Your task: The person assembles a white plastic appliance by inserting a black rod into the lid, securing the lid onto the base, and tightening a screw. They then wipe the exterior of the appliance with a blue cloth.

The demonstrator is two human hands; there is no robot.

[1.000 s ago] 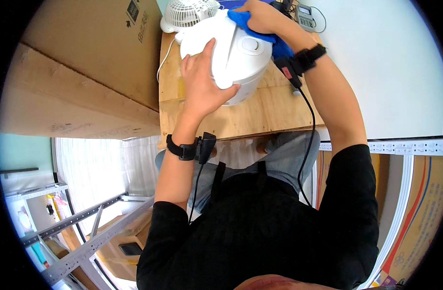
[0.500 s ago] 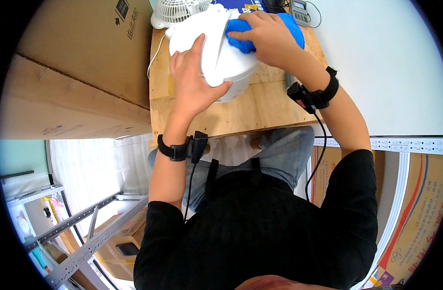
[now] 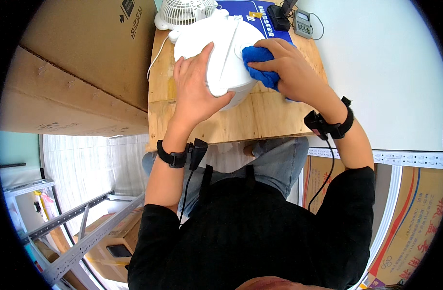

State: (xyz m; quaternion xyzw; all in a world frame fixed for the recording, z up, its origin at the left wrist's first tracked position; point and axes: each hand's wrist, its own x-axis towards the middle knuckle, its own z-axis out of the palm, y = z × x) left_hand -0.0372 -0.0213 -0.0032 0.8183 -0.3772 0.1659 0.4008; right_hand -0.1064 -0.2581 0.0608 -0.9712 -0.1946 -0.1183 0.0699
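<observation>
A white round lidded container point(image 3: 253, 35), perhaps a rice cooker, stands on the wooden table point(image 3: 274, 113) with a white handle strip point(image 3: 223, 60) across its lid. My left hand point(image 3: 195, 89) grips its near left side, fingers on the lid and thumb against the near rim. In my right hand point(image 3: 296, 72) is a bunched blue cloth point(image 3: 260, 63), pressed against the lid's right edge. Part of the cloth is hidden under my palm and fingers. Each wrist wears a black strap with a small cabled device.
A white fan point(image 3: 185, 12) stands behind the container at the left. Behind it are a blue printed sheet point(image 3: 241, 7), a black stand point(image 3: 279, 19) and a grey keypad device point(image 3: 303, 24). A large cardboard box point(image 3: 86, 63) borders the table's left side, a white surface point(image 3: 376, 72) its right.
My right hand has drawn the blue cloth from the top of the lid toward its right edge and nearer to me. The left hand keeps its hold on the container.
</observation>
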